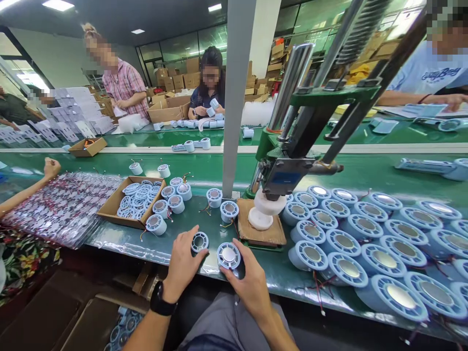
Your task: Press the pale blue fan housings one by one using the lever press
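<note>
My left hand [185,261], with a black band on the wrist, grips a light blue ring [200,242] between thumb and fingers at the bench's front edge. Just right of it, my right hand [248,270] holds a round light blue housing [228,256] with a silver disc in its centre. The two parts are apart. Behind my right hand stands another blue housing [229,210], beside the wooden base of a green press [285,175]. The press's white upper pad [269,201] is over a white round seat [260,219].
Many blue housings [343,241] with wires crowd the right side. A cardboard box of blue rings [137,200] is at left, near several housings [171,197]. Farther left lie bagged parts [62,207] and another person's hand [51,167]. People work across the bench.
</note>
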A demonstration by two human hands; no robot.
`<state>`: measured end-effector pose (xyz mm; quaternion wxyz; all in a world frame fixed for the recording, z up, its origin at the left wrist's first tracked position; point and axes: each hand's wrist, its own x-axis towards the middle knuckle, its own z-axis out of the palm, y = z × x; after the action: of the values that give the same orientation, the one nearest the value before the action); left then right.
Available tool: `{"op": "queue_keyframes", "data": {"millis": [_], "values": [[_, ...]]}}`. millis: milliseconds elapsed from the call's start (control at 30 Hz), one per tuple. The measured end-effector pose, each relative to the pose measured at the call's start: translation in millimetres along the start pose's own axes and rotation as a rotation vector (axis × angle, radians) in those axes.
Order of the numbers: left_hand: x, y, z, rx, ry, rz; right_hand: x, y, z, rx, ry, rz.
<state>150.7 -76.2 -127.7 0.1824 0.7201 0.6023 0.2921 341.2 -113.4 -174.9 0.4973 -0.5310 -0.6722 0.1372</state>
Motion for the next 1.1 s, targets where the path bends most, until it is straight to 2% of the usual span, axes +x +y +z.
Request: {"op": "queue_keyframes", "data": {"millis": [100,200,267,567,667,733,800,833,867,900,1000,1067,1100], "values": [[-2.1,29.7,2.9,-0.172,-0.097,0.048,-2.9,1.1,3.0,0.0,0.033,0.01],[-4.3,55.6,5.5,-0.16,-0.213,0.19,-3.9,2.0,4.3,0.023,0.057,-0.012],[-4.9,63.2,8.1,-0.137,-0.229,0.199,-4.0,2.1,3.9,0.035,0.062,-0.013],[-12.0,57.2,14.2,-0.269,-0.22,0.077,-2.3,1.0,4.0,0.091,0.013,0.056],[-17.5,51.5,22.8,-0.326,-0.227,0.062,-3.0,-0.9,2.7,0.072,-0.082,0.05],[-19.9,46.6,29.4,-0.343,-0.228,0.06,-1.2,-2.9,-7.7,-0.007,-0.193,0.039],[-17.8,44.3,32.0,-0.342,-0.241,0.03,10.6,-8.3,-32.7,-0.13,-0.328,-0.015],[-14.1,45.2,30.7,-0.335,-0.245,0.006,22.8,-13.8,-51.6,-0.19,-0.364,-0.069],[-8.4,47.6,27.7,-0.327,-0.244,-0.014,40.3,-22.0,-74.4,-0.242,-0.345,-0.138],[-0.6,51.5,23.5,-0.32,-0.237,-0.022,63.1,-32.9,-100.2,-0.29,-0.272,-0.218],[32.3,70.5,10.4,-0.321,-0.188,0.021,156.0,-77.0,-182.8,-0.463,0.159,-0.393],[57.7,85.9,9.5,-0.356,-0.178,0.066,222.8,-104.1,-227.4,-0.563,0.38,-0.31],[69.9,93.5,12.7,-0.386,-0.186,0.082,252.2,-113.4,-243.3,-0.535,0.431,-0.26]]}}
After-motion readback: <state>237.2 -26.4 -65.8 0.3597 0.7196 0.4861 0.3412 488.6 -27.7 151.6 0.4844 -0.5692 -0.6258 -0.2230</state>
